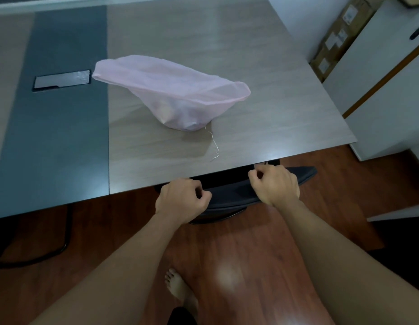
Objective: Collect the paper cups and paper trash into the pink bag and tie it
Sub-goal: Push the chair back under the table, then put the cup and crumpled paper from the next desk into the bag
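Note:
The pink bag (175, 95) stands on the light wood table (262, 66), its mouth wide and slack, with pale shapes showing faintly through its lower part. A thin white thread (214, 146) trails from the bag's base toward the table's front edge. No loose cups or paper lie on the table. My left hand (182, 199) and my right hand (275, 185) hover just in front of the table's edge, well short of the bag. Both have their fingers curled in, and I see nothing held in either.
A black chair back (236, 195) sits under my hands, tucked at the table edge. A dark strip with a metal cable hatch (62, 79) runs down the table's left. White cabinets (379, 95) and cardboard boxes (339, 36) stand at right. Wooden floor and a bare foot (180, 292) lie below.

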